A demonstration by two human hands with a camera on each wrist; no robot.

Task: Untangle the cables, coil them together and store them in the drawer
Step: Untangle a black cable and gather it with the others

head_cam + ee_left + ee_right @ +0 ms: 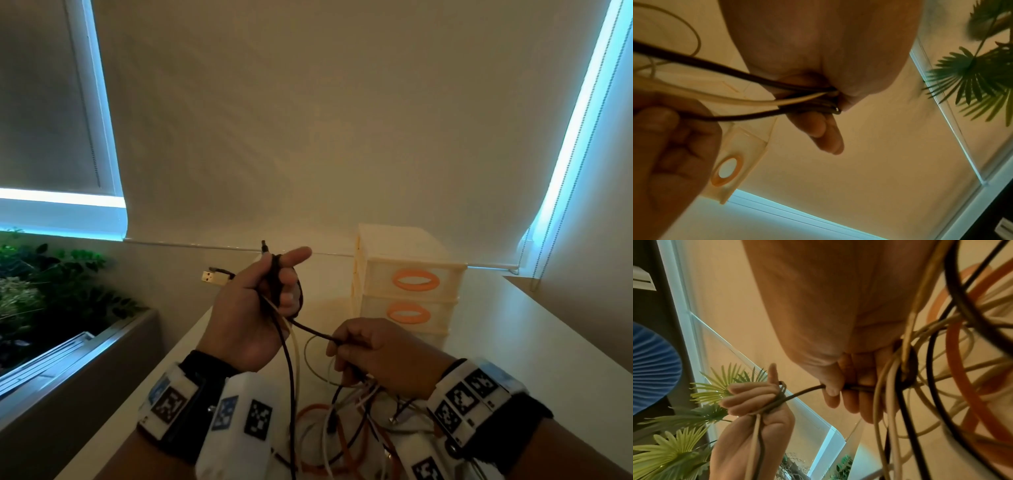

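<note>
My left hand (270, 291) is raised above the table and grips a bundle of black and white cables (274, 284), with a black cable looped round its fingers; a USB plug (214, 277) sticks out to the left. A taut black cable (310, 329) runs from there to my right hand (363, 349), which pinches it between thumb and fingers (831, 388). A tangle of black, white and orange cables (346, 425) hangs below the right hand onto the table. The cream drawer unit (409, 287) with orange handles stands behind, drawers closed.
The white table (534, 346) runs back to a wall with lowered roller blinds (308, 120). A planter with green plants (44, 284) sits at the left, beyond the table edge. Marker-tagged wrist cameras (469, 394) are strapped on both forearms.
</note>
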